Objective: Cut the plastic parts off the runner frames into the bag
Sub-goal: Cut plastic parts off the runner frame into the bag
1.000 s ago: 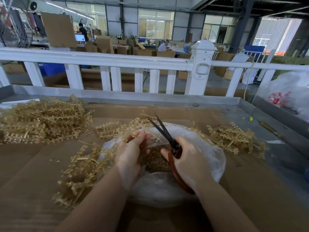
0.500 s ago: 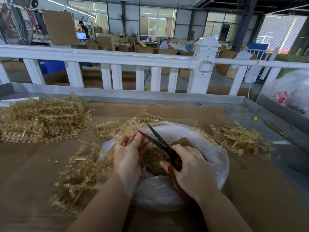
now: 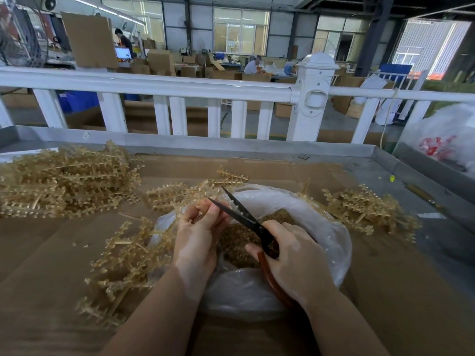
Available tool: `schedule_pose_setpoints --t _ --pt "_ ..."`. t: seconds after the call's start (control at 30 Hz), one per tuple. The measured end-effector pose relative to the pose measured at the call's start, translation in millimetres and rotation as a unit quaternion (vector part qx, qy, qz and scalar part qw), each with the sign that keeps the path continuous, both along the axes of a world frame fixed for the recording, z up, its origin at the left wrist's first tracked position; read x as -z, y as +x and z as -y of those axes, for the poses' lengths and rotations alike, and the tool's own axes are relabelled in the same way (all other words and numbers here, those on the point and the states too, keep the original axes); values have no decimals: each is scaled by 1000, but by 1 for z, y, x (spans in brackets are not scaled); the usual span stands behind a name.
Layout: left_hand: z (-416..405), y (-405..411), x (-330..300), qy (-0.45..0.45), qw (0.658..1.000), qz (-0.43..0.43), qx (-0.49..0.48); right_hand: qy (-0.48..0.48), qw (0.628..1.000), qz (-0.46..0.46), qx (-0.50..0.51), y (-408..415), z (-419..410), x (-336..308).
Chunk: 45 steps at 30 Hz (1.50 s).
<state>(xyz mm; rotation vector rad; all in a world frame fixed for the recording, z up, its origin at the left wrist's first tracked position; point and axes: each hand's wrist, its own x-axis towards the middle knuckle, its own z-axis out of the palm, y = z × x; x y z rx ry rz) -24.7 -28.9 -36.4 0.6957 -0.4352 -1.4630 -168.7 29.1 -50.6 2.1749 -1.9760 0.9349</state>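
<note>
Over the bag: left hand pinches a light, brittle-looking runner frame — hold by its spine — right hand grips open scissors.

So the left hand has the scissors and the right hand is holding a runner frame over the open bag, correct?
Not quite: the hands are swapped. The head view shows the right hand gripping the scissors by their reddish-brown handle, blades apart, while the left hand pinches the runner frame over the open bag, as you said.
</note>
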Motion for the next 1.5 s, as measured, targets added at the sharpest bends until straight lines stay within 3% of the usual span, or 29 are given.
schedule_pose_setpoints --t 0.3,1.5 --pt "-1 1 2 2 999 -22 47 -4 1000 0 -6 1 -2 -2" --pt "4 4 6 -7 996 6 85 -61 998 -20 -26 4 0 -1"
